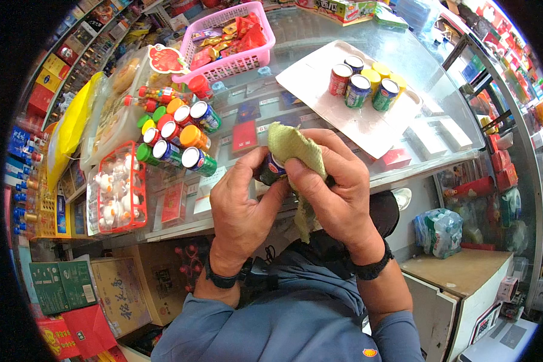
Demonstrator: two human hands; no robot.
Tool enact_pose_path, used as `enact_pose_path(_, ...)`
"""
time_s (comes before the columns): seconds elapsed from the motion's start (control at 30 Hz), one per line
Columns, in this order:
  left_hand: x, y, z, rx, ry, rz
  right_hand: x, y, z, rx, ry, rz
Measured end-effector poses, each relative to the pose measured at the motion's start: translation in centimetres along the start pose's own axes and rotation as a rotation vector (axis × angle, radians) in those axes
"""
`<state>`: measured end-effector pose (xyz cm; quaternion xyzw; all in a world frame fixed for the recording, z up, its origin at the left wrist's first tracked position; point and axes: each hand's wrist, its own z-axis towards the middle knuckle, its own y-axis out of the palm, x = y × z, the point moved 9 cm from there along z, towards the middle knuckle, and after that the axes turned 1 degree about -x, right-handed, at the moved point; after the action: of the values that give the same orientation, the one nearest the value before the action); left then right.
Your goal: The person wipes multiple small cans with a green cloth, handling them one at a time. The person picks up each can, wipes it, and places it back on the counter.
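My left hand (249, 199) grips a small dark container (268, 171) with a printed label, above the front edge of the glass counter. In my right hand (332, 185) is a green cloth (294, 145), pressed over the container's top, with one end hanging down. Left of my hands, several small round containers with white, orange, green and red lids stand close together, among them a blue and green one (199, 161). On a white tray (316, 99) at the right stand several more, including a red one (340, 79) and yellow ones.
A pink plastic basket (235, 63) of wrapped sweets sits at the counter's back. Near the left front is a red basket (145, 194) with white figures. Boxed goods show beneath the counter glass (271, 104). A cabinet (461, 267) stands at the lower right, cardboard boxes (122, 289) at the lower left.
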<state>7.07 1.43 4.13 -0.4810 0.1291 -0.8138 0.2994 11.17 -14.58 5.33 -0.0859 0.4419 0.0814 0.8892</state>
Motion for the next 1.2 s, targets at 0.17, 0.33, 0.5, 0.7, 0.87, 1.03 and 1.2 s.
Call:
enact_pose_path(0.17,-0.7,0.0,-0.1,0.026,-0.103,-0.082,0.2,-0.6,-0.5,0.083,0.058,0.003)
enact_pose_path(0.33,-0.2,-0.1,0.1,0.006,-0.077,-0.023,-0.1,-0.5,-0.6,0.042,0.002,-0.021)
enact_pose_path(0.5,-0.1,0.0,0.2,-0.028,-0.025,-0.038,-0.5,0.0,-0.3,-0.021,-0.096,0.014)
enact_pose_path(0.7,0.0,0.0,-0.1,-0.007,0.005,-0.016,-0.4,0.0,-0.4,0.063,-0.05,-0.06)
enact_pose_path(0.87,0.0,-0.2,-0.1,0.006,-0.028,-0.025,-0.5,-0.2,-0.6,0.128,-0.041,-0.101)
enact_pose_path(1.03,-0.2,-0.2,-0.1,-0.017,-0.024,-0.04,-0.7,-0.1,-0.3,-0.022,-0.088,0.034)
enact_pose_path(1.2,0.1,-0.1,0.0,-0.038,0.04,-0.03,0.2,-0.1,-0.3,0.018,0.033,0.013)
